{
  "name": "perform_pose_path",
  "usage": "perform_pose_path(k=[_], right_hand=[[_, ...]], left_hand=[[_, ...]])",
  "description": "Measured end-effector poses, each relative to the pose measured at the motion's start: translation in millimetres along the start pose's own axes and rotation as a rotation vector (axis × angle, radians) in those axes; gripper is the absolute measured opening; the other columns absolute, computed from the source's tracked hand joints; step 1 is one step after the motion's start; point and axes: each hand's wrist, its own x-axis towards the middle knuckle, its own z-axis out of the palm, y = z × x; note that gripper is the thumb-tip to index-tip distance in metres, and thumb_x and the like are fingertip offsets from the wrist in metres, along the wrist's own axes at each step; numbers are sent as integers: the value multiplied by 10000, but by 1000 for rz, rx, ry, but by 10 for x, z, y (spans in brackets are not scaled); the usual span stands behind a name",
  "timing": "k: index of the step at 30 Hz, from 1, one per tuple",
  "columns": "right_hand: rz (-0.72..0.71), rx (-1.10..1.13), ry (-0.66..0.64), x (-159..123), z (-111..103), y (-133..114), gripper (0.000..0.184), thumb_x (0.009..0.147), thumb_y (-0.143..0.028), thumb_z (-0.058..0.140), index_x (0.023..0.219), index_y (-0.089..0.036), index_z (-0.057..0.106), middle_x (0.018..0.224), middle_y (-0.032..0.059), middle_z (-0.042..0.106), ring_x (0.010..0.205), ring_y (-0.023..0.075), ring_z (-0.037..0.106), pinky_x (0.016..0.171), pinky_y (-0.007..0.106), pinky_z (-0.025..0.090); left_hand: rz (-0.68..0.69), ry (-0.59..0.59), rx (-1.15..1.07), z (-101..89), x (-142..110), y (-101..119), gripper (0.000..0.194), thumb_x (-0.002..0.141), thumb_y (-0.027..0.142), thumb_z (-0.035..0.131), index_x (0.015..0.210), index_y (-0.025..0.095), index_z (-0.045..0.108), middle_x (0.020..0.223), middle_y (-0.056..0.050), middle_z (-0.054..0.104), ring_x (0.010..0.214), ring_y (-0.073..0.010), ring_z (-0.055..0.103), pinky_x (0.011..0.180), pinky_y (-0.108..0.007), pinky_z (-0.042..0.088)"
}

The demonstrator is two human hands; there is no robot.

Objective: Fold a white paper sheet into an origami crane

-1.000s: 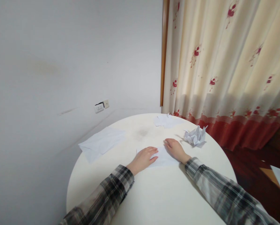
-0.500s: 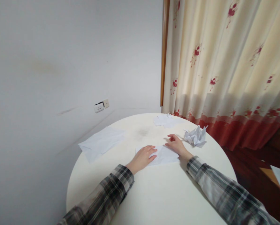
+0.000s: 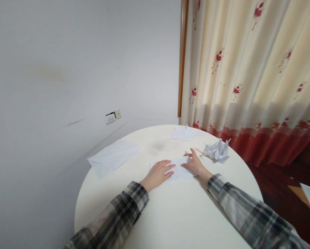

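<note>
A white sheet of paper (image 3: pixel 179 169) lies flat in the middle of the round white table (image 3: pixel 170 214). My left hand (image 3: pixel 158 173) rests palm down on its left part, fingers stretched out and open. My right hand (image 3: pixel 195 163) touches the sheet's right end, fingers spread, the tips raised a little at the far edge. Both arms wear plaid sleeves.
A crumpled white paper (image 3: pixel 217 150) sits just right of my right hand. Flat sheets (image 3: pixel 112 157) lie at the table's left edge, more paper (image 3: pixel 183 133) at the far edge. A wall stands behind, a flowered curtain (image 3: pixel 248 79) to the right, dark floor beyond.
My right hand has shifted from lying flat on the sheet to its right end, with fingers spread and lifted. My left hand has stayed almost still.
</note>
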Motion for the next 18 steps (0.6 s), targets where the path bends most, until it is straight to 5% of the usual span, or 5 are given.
perform_pose_path(k=[4, 7, 10, 13, 18], right_hand=[[-209, -94, 44, -62, 27, -55, 980, 501, -133, 667, 1295, -155, 93, 1107, 103, 490, 833, 173, 531, 767, 304, 412], [-295, -106, 18, -111, 8, -126, 907, 572, -130, 615, 1308, -166, 85, 947, 50, 557, 721, 146, 540, 694, 276, 428], [-382, -171, -58, -165, -30, -204, 640, 646, -141, 557, 1234, -174, 306, 788, 12, 579, 641, 136, 531, 634, 255, 426], [-546, -219, -162, -219, -54, -262, 338, 687, -111, 495, 1015, -182, 524, 866, 28, 597, 765, 143, 544, 717, 253, 417], [-726, -275, -305, -314, -61, -326, 337, 638, -50, 478, 935, -181, 568, 927, 34, 596, 888, 155, 524, 819, 269, 393]], left_hand=[[2, 12, -6, 13, -3, -9, 300, 844, 356, 411, 1129, 291, 481, 1184, -34, 470, 1078, -197, 422, 910, -359, 349], [1, 16, -22, 21, -3, -17, 295, 837, 349, 427, 1120, 284, 481, 1182, -33, 469, 1081, -198, 418, 911, -360, 348], [-10, 36, -61, 12, -3, -12, 300, 818, 339, 463, 1101, 241, 472, 1167, -40, 477, 1081, -191, 417, 919, -350, 340], [-35, 57, -117, -6, -2, 2, 302, 792, 320, 502, 1065, 199, 458, 1120, -48, 503, 1052, -183, 439, 910, -333, 349], [-44, 73, -160, -5, 2, 6, 272, 768, 264, 517, 1020, 190, 447, 1073, -50, 514, 1026, -185, 453, 900, -334, 354]])
